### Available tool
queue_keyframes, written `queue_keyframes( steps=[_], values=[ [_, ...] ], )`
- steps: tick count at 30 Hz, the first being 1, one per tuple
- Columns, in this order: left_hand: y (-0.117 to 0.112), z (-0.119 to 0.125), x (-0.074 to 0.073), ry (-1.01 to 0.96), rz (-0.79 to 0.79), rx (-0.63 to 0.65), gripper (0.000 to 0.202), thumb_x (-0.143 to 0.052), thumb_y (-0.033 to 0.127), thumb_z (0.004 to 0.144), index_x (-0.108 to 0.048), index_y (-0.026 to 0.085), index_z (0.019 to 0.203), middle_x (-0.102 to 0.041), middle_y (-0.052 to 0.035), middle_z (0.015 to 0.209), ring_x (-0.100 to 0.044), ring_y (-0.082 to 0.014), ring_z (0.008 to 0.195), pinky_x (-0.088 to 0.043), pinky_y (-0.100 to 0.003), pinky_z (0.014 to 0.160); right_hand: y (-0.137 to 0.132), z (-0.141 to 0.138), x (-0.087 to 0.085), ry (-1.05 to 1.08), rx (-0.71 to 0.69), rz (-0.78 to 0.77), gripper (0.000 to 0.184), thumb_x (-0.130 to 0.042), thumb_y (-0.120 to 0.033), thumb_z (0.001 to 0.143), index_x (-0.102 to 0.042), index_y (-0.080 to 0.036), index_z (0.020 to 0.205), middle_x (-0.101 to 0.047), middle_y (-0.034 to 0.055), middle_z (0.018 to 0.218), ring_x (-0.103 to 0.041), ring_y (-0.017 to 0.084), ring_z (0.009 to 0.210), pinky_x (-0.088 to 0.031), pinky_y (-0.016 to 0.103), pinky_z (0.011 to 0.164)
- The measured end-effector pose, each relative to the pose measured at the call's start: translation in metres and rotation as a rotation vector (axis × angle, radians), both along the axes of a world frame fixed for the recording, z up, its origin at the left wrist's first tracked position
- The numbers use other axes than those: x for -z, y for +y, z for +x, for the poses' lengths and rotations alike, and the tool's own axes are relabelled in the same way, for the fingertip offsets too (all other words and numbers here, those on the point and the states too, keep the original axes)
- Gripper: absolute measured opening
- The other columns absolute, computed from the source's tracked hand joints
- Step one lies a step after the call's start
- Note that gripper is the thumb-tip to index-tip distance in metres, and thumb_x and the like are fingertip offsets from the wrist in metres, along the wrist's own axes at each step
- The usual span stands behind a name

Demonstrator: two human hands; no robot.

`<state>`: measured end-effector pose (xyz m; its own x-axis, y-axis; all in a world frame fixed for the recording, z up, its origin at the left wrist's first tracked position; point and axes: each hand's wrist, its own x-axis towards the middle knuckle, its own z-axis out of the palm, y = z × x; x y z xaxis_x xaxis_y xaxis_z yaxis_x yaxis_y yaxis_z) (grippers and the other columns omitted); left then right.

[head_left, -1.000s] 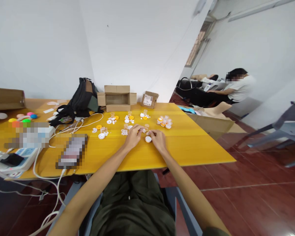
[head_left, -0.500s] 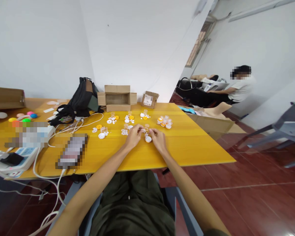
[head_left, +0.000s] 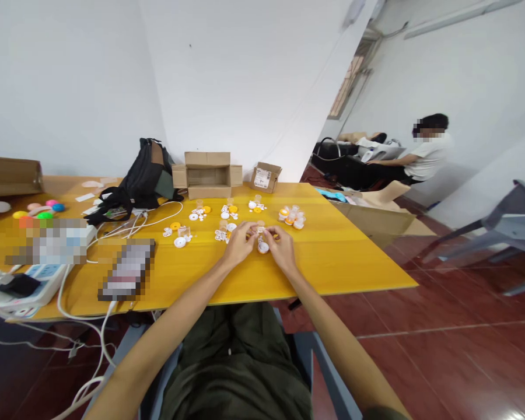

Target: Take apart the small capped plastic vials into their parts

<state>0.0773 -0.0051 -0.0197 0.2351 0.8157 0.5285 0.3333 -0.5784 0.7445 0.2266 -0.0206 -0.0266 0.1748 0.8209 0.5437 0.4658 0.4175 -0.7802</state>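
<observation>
My left hand and my right hand meet over the table, fingers closed in a pinch. Between their fingertips is a small white plastic part, partly hidden by the fingers. Just below it lies a round white and orange cap. A clear plastic cup shows partly behind the fingertips. Left of my left hand sit white discs with holes and another clear cup.
Several small groups of white discs, orange rings and clear cups lie on the yellow table. Capped clear containers cluster at right. Behind stand an open carton, a small box and a backpack. A phone and cables lie left.
My fingertips have come closer together around the small white part, which now sits between both hands. The view has shifted slightly.
</observation>
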Motion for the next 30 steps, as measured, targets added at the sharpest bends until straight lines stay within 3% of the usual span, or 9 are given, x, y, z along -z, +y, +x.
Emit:
queue_keyframes(
  steps=[3, 5, 10, 19, 30],
  values=[
    [-0.009, 0.001, -0.003, 0.180, 0.026, -0.025, 0.025, -0.065, 0.020, 0.085, -0.066, 0.023, 0.110, -0.066, -0.0030, 0.100, -0.065, -0.0171, 0.081, -0.055, -0.032, 0.080, 0.006, 0.005, 0.007, 0.007, 0.140, -0.041, 0.029, -0.054, -0.046, 0.083, -0.066, -0.022, 0.072, -0.073, 0.0061, 0.073, -0.064, 0.023, 0.071, -0.050, 0.034, 0.070],
    [-0.016, 0.002, -0.005, 0.314, 0.040, -0.028, 0.028, -0.069, 0.028, 0.084, -0.065, 0.021, 0.111, -0.064, -0.0057, 0.106, -0.065, -0.0218, 0.091, -0.054, -0.034, 0.082, 0.008, 0.009, 0.010, -0.012, 0.216, -0.101, 0.025, -0.057, -0.042, 0.082, -0.067, -0.022, 0.070, -0.074, 0.0068, 0.073, -0.066, 0.024, 0.070, -0.050, 0.034, 0.069],
    [-0.021, 0.006, -0.005, 0.533, 0.059, -0.028, 0.032, -0.072, 0.042, 0.082, -0.066, 0.020, 0.105, -0.062, -0.0085, 0.108, -0.063, -0.0272, 0.101, -0.052, -0.037, 0.086, 0.008, 0.012, 0.009, -0.136, 0.292, -0.259, 0.016, -0.061, -0.030, 0.080, -0.071, -0.022, 0.071, -0.077, 0.0068, 0.076, -0.069, 0.025, 0.074, -0.049, 0.033, 0.070],
    [-0.020, 0.005, -0.002, 0.597, 0.060, 0.002, 0.022, -0.068, 0.033, 0.086, -0.066, 0.021, 0.104, -0.063, -0.0085, 0.104, -0.063, -0.0263, 0.100, -0.051, -0.035, 0.085, 0.006, 0.005, 0.004, -0.290, 0.370, -0.340, 0.016, -0.062, -0.027, 0.081, -0.075, -0.024, 0.073, -0.078, 0.0062, 0.078, -0.072, 0.025, 0.080, -0.049, 0.033, 0.072],
    [-0.020, 0.001, -0.005, 0.536, 0.054, 0.032, 0.016, -0.060, 0.024, 0.086, -0.064, 0.022, 0.102, -0.063, -0.0073, 0.109, -0.063, -0.0232, 0.099, -0.052, -0.034, 0.087, 0.004, 0.006, -0.001, -0.185, 0.364, -0.346, 0.014, -0.061, -0.026, 0.082, -0.072, -0.022, 0.073, -0.078, 0.0071, 0.081, -0.071, 0.025, 0.080, -0.049, 0.032, 0.072]
  ],
)
